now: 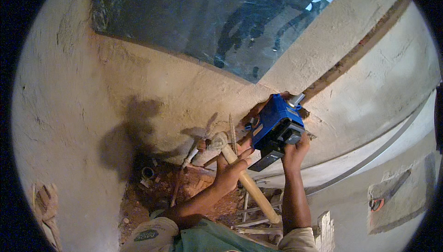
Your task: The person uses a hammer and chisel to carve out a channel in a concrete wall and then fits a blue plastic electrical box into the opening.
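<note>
A blue plastic box (272, 120) with black parts, apparently an electrical wall box, is held at a ragged hole (254, 112) in the plastered wall. My right hand (295, 152) grips its lower right side, fingers partly hidden behind it. A short grey conduit (296, 99) sticks up at the box's top. My left hand (228, 173) is closed around a wooden-handled hammer (258, 196) and a thin pointed chisel (232, 129), its fingertips close to the box's lower left edge. The hammer's head is up and its handle slants down to the right.
A dark glossy slab (184, 25) covers the wall above. From the hole a chiselled groove (360, 44) climbs right. Below left, a pipe with a fitting (191, 155) stands over rubble (184, 185). Scrap wood lies low; an orange-handled tool (376, 204) rests at right.
</note>
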{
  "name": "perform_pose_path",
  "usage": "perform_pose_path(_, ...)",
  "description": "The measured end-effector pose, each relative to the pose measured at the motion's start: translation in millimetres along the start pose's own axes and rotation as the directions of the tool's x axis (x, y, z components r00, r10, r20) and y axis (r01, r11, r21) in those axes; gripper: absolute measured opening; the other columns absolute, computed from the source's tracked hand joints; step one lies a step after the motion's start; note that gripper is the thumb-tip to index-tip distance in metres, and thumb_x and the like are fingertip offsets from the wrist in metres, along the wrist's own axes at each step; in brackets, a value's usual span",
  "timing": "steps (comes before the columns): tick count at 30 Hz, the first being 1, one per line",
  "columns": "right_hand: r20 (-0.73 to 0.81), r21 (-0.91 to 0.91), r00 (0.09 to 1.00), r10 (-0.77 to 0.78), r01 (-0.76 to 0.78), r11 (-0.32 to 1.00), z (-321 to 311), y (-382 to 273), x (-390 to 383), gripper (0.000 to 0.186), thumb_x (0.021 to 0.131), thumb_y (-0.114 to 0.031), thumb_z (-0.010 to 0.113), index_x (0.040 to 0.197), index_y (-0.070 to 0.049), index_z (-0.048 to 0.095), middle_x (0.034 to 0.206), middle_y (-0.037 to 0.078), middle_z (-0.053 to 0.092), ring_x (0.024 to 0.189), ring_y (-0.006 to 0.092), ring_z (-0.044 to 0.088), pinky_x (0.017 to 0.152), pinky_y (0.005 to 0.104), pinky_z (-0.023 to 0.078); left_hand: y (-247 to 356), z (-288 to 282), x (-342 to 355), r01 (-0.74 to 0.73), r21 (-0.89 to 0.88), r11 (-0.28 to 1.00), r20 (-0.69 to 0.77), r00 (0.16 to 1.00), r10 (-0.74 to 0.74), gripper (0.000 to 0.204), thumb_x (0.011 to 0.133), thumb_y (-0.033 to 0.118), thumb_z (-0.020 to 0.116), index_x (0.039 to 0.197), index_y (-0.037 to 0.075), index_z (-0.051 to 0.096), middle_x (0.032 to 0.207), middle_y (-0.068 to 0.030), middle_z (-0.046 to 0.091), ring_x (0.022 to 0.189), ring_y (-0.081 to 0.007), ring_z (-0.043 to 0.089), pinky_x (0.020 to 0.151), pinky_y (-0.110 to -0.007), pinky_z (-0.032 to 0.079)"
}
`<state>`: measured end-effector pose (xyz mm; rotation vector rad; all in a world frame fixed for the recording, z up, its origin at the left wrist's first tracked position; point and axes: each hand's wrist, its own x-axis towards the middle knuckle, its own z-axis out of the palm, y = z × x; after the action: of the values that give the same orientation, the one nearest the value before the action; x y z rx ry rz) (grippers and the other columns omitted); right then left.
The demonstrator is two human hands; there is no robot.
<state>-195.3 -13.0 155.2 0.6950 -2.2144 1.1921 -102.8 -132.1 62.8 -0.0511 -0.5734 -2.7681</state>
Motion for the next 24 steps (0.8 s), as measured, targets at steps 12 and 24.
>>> perform_pose_path(12,-0.081,-0.121,0.992,-0.1,0.09,0.989,17.1,10.9,6.6,0.032,0.079,-0.005,0.054,0.11,0.001,0.05,0.088,0.011,0.06,0.081,0.0184,0.056,0.073,0.0302,0.044,-7.3,4.0,23.1,0.013,0.047,0.999,-0.069,0.998,-0.01,0.032,0.069,-0.011,0.048,0.097,0.002,0.039,0.132,-0.0233,0.031,0.122,-0.0328,0.033,0.099,-0.04,0.029)
perform_pose_path(24,-0.145,-0.068,0.978,-0.151,0.142,0.988,17.9,33.0,9.8,0.042,0.077,-0.003,0.055,0.118,0.0,0.044,0.092,0.019,0.058,0.083,0.0282,0.058,0.071,0.0341,0.046,-23.5,9.3,21.0,-0.041,0.133,0.99,-0.137,0.989,0.059,0.035,0.068,-0.007,0.049,0.1,0.001,0.04,0.129,-0.0256,0.033,0.114,-0.0281,0.041,0.091,-0.035,0.036)
